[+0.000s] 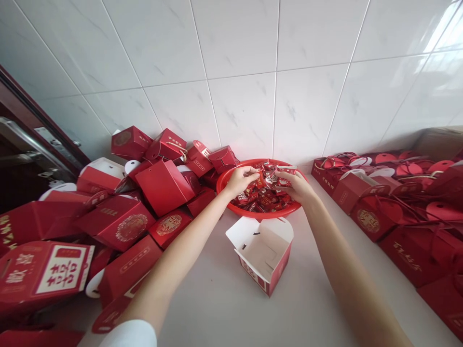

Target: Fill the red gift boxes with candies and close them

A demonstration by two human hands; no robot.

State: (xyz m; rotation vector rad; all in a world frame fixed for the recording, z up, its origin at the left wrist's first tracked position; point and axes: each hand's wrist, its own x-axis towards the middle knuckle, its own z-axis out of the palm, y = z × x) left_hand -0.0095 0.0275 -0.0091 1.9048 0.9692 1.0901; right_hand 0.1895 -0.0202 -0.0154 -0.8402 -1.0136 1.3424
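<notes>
Over a red plastic basin [249, 213] full of small red-wrapped candies [267, 198], both my hands are at work. My left hand [243, 180] has its thumb and fingertips pinched on a red wrapped candy at the left side of the basin. My right hand [295, 185] is curled around several wrapped candies, partly hidden by its fingers. Just in front of the basin stands a red gift box [265, 260] with its white flaps raised. Its white inside shows no candies.
A heap of folded red gift boxes [164, 188] lies on the left. Rows of red boxes with cord handles [394, 207] stand on the right. Behind the grey tabletop [217, 303] rises a tiled wall [242, 111]. A door handle [21, 140] shows at far left.
</notes>
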